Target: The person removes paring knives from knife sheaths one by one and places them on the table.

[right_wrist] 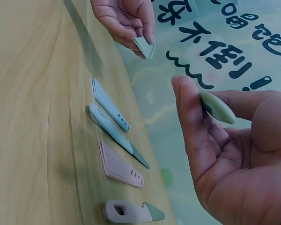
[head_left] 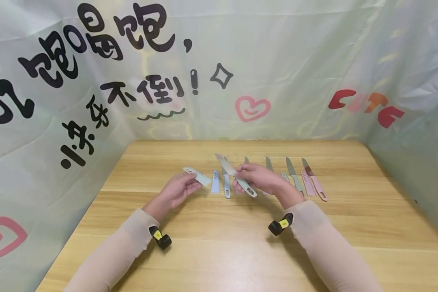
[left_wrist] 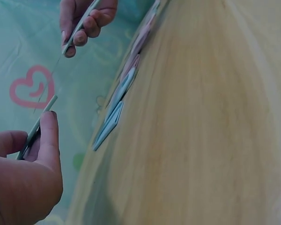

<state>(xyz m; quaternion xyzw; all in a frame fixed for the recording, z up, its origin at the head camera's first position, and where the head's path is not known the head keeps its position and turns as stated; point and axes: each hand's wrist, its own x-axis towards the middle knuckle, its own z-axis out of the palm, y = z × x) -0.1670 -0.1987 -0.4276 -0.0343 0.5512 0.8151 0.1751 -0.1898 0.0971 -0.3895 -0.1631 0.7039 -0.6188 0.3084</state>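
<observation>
My left hand [head_left: 177,190] pinches a pale green knife sheath [head_left: 201,178] between thumb and fingers, above the table. With the thumb and fingers of my right hand [head_left: 263,178], I grip a pale green knife [head_left: 248,189] by its handle. Its bare blade points up and left, toward the sheath, with a gap between them in the head view. Below, a blue sheath [right_wrist: 110,105] and a blue knife [right_wrist: 114,127] lie side by side, with a pink sheath [right_wrist: 119,166] beyond them. My right hand hides parts of the knives behind it in the head view.
Along the back of the wooden table [head_left: 219,247] runs a row of knives and sheaths. At its right end lie a green knife [head_left: 295,178], a pink sheath [head_left: 308,185] and a pink knife [head_left: 318,186]. A printed cloth [head_left: 295,61] hangs behind.
</observation>
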